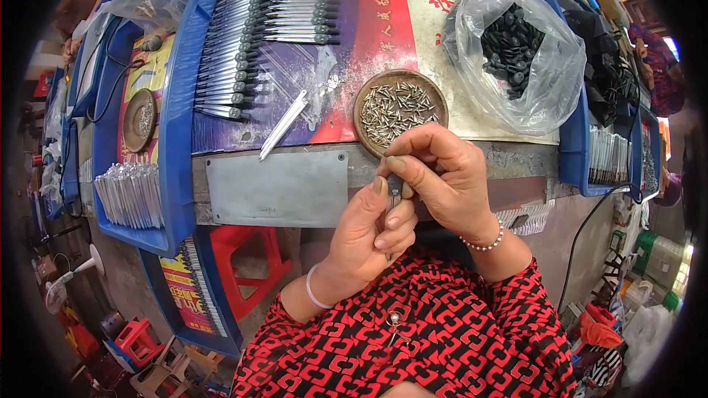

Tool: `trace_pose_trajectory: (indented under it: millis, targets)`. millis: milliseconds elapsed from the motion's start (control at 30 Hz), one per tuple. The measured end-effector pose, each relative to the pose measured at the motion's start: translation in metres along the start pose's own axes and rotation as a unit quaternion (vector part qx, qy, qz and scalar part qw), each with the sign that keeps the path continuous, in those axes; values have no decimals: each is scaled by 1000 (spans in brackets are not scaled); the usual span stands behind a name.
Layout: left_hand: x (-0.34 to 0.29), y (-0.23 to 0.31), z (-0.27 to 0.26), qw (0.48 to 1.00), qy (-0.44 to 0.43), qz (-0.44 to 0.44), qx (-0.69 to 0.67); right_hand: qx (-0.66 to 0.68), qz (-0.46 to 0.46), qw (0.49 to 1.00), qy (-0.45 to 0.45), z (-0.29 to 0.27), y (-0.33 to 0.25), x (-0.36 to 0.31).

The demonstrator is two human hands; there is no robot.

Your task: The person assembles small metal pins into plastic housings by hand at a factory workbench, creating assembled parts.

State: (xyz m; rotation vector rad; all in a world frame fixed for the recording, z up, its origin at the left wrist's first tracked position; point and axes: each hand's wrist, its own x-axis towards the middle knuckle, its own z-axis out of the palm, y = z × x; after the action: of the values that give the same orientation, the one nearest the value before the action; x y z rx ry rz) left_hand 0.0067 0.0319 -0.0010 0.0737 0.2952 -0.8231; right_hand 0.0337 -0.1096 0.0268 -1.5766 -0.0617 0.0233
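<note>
Well left of the round wooden bowl, we see a blue tray of silver rods; nearer the bowl's upper left lie rows of dark-ended metal shafts. Just below the bowl, our left hand has its grip closed around a slim dark-headed tool; our right hand gathers its fingers at the head (what they grasp, we cannot tell). Right of the bowl sits a clear plastic bag of black caps.
</note>
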Motion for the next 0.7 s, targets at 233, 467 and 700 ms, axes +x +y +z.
trace_pose_trajectory:
  millis: [233,467,700]
  targets:
    - [2,4,-2,1000,3,-19,17,13,21,999,-30,-1,0,5]
    - [1,2,1,999,-21,2,39,-146,-225,961,62,-5,-2,-8]
    - [-3,2,9,990,15,40,137,-229,-310,923,16,-5,-11,-24]
